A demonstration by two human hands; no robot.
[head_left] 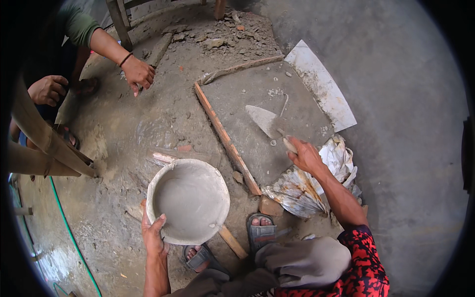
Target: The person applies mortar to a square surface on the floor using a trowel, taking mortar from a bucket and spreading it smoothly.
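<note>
My left hand [154, 231] grips the near left rim of a round, cement-crusted bucket [223, 190], thumb over the edge. Its inside is smooth grey; I cannot tell whether that is slurry or a coated bottom. In my right hand [308, 157] is the handle of a pointed trowel [261, 119]. The trowel's blade lies over a flat grey patch of wet cement [227, 101], inside a wooden-edged bed. A long wooden strip [225, 136] borders the patch on the left. A thin curved wire or line shows beside the blade.
A pale board [324, 86] edges the patch at right, with a crumpled white sack [302, 190] and brick [270, 206] nearer me. Rubble [222, 42] lies beyond. Another person's hand [138, 74] hangs at far left, near bamboo poles [44, 133] and a green hose [69, 227].
</note>
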